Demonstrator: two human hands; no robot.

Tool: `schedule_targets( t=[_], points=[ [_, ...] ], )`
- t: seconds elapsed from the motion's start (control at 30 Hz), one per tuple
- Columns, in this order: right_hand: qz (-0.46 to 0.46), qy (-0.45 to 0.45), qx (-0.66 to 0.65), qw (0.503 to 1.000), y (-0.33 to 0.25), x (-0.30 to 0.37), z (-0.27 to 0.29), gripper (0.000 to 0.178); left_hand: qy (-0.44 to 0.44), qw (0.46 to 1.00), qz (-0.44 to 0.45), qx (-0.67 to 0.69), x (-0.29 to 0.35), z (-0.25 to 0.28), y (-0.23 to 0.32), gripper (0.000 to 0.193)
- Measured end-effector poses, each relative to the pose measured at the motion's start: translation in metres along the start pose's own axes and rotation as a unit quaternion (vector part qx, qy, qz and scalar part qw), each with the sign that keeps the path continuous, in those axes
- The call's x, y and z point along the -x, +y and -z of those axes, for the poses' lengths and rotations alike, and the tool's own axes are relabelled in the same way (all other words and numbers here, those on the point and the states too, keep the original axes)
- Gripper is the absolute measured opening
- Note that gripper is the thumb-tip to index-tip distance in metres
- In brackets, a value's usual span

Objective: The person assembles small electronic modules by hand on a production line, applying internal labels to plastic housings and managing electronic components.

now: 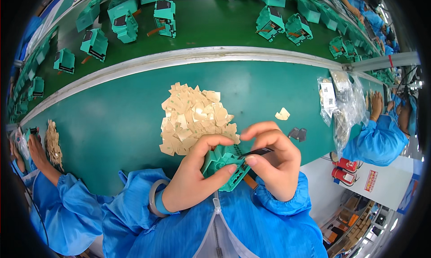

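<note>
My left hand (pixel 186 181) is closed around a green plastic housing (pixel 220 157), low in the middle over the table's near edge. Its thumb presses on the near face of the housing. Between the thumb and a finger of my right hand (pixel 280 166) is a thin black panel (pixel 258 153), which lies tilted against the right side of the housing. An orange ribbon cable (pixel 250 182) sticks out beneath, partly hidden by my right thumb. Just beyond my hands is a heap of small beige pieces (pixel 193 116). Whether the panel is attached to the housing, I cannot tell.
Behind a metal rail (pixel 197 55), similar green housings (pixel 164 20) stand on a dark green belt (pixel 215 31). To the right lie two beige pieces (pixel 282 113), small dark pieces (pixel 297 134) and clear plastic bags (pixel 345 107). Co-workers' arms (pixel 377 139) reach in at both sides.
</note>
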State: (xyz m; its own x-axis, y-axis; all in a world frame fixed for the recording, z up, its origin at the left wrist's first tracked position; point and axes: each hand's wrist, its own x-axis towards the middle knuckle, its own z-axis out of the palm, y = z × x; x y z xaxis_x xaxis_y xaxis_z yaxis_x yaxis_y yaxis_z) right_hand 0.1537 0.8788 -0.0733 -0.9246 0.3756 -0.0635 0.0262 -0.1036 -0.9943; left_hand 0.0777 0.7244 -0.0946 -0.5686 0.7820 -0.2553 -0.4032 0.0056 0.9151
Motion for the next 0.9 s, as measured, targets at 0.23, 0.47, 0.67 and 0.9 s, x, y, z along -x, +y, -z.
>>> schedule_targets(
  t=[0.23, 0.47, 0.67, 0.9],
  points=[
    [-0.055, -0.021, -0.062, 0.996, 0.0062, 0.0006, -0.0028, 0.013, -0.006, 1.0, 0.007, -0.008, -0.0023, -0.0039, -0.0011, 0.037],
    [-0.043, -0.035, 0.001, 0.998, 0.0069, -0.003, 0.0004, 0.014, -0.006, 1.0, 0.011, -0.015, -0.0045, -0.0041, -0.0058, 0.034],
    [-0.016, -0.032, 0.046, 0.998, 0.0069, -0.0049, -0.0013, 0.014, -0.006, 1.0, 0.005, -0.022, -0.0047, -0.0032, -0.0055, 0.032],
    [-0.007, -0.014, 0.07, 0.997, 0.0089, -0.0039, -0.0032, 0.015, -0.005, 1.0, 0.012, -0.027, -0.005, -0.0033, -0.0062, 0.03]
  ],
)
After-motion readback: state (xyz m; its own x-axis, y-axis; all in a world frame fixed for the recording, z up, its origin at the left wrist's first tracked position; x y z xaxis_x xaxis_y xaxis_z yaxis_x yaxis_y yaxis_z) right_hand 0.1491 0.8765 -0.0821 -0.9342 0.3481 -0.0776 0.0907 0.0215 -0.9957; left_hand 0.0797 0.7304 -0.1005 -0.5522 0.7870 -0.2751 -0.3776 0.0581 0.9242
